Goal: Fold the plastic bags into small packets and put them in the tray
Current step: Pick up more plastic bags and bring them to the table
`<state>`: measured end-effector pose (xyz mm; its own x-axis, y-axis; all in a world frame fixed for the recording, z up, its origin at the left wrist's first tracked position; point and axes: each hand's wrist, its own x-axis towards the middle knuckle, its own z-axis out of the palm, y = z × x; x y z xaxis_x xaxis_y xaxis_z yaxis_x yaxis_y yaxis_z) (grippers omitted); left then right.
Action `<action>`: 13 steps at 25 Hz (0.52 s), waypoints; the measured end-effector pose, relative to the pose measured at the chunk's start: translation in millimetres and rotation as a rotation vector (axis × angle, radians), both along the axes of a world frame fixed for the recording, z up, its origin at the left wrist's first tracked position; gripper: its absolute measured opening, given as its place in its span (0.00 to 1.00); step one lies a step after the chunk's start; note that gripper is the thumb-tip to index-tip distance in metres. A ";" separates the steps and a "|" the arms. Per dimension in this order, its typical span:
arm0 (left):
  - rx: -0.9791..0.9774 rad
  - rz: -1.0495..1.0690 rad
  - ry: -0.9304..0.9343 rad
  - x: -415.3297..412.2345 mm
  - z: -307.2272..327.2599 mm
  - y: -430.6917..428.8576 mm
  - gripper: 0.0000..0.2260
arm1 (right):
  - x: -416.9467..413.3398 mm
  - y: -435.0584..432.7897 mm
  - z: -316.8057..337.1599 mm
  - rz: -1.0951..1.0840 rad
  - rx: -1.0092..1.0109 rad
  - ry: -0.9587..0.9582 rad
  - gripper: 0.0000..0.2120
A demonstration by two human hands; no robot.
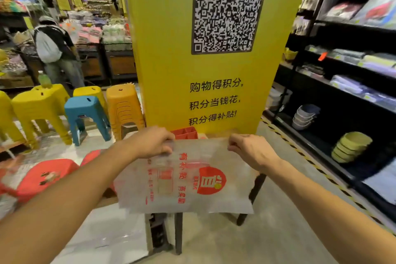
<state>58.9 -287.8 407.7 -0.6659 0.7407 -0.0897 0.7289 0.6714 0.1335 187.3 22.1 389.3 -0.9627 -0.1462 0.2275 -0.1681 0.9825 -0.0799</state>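
Note:
A translucent plastic bag (188, 180) with red print hangs flat in front of me, held up by its top edge. My left hand (153, 141) pinches the top left corner. My right hand (249, 148) pinches the top right corner. Just behind the bag's top edge shows part of a red tray (186, 132) with dividers, standing on a small table whose dark legs (177, 231) show below the bag. The table top is mostly hidden by the bag.
A tall yellow sign (205, 53) with a QR code stands right behind the table. Yellow, blue and orange stools (85, 111) and red stools (47, 176) are at left. Black shelving (342, 92) with bowls and packaged goods runs along the right. A person with a backpack (53, 49) stands far left.

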 end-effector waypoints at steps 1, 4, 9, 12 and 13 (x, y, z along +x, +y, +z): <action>0.012 -0.010 -0.021 -14.4 -9.0 13.9 0.07 | -6.6 20.3 -2.8 -0.021 -0.005 -0.003 0.06; 0.018 -0.014 -0.051 -56.6 -32.7 45.2 0.07 | -35.5 69.0 -12.9 -0.095 -0.042 -0.033 0.13; 0.078 -0.028 -0.191 -149.7 -78.8 97.3 0.09 | -126.8 127.7 -39.2 -0.170 0.017 -0.162 0.06; 0.103 -0.024 -0.278 -189.8 -109.8 121.4 0.04 | -171.3 150.9 -58.2 -0.182 0.012 -0.249 0.03; 0.101 -0.018 -0.315 -201.7 -122.7 127.9 0.07 | -185.7 158.6 -67.2 -0.176 0.027 -0.269 0.03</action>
